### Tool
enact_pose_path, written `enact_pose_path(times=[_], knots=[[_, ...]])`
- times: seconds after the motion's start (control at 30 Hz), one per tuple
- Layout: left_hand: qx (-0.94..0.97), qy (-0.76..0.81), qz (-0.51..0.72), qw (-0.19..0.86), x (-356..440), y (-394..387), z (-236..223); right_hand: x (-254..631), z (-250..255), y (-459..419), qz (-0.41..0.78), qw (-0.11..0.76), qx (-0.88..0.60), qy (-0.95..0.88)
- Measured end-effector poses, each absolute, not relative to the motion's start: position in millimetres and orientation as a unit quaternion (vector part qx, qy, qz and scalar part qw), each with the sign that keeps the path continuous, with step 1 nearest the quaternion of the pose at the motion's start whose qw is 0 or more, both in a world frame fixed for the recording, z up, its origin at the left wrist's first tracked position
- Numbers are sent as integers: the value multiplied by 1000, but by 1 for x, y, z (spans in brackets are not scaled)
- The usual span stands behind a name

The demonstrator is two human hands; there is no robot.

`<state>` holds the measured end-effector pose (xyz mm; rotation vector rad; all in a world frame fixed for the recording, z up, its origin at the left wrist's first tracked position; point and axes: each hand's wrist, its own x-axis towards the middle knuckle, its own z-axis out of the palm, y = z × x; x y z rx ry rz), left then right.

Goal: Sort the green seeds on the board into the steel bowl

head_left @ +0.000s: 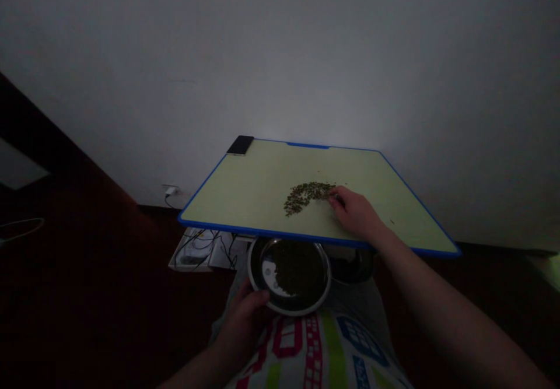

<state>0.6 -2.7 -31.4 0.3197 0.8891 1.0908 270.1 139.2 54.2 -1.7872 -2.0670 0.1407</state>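
Note:
A curved patch of small green-brown grains [301,195], perhaps dried seeds or peppercorns, lies spread on the pale yellow tabletop [245,193]. At the patch's right end, my right hand [349,208] is closed with thumb and fingertips pinched together; what is between them is too small to make out. Below the table's near edge, my left hand [250,307] grips the rim of a steel bowl [286,310], thumb over the edge. A heap of dark green grains [301,269] fills the bowl's right side, with bare shiny metal at the left.
A black phone [240,145] lies on the table's far left corner. Beside the steel bowl, a second dark container [352,266] is partly under the table edge. Cables and a white box [192,255] are on the floor at left. A wall stands behind the table.

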Motion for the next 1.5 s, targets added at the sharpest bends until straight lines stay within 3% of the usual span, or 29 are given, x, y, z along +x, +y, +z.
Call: enact_pose_path(times=[0.37, 1.5], knots=[[145, 393, 509, 752, 1, -2, -29, 225, 45, 130, 28, 186, -602, -776], [129, 380, 512, 760, 2, -2, -35, 293, 43, 133, 35, 185, -694, -695]])
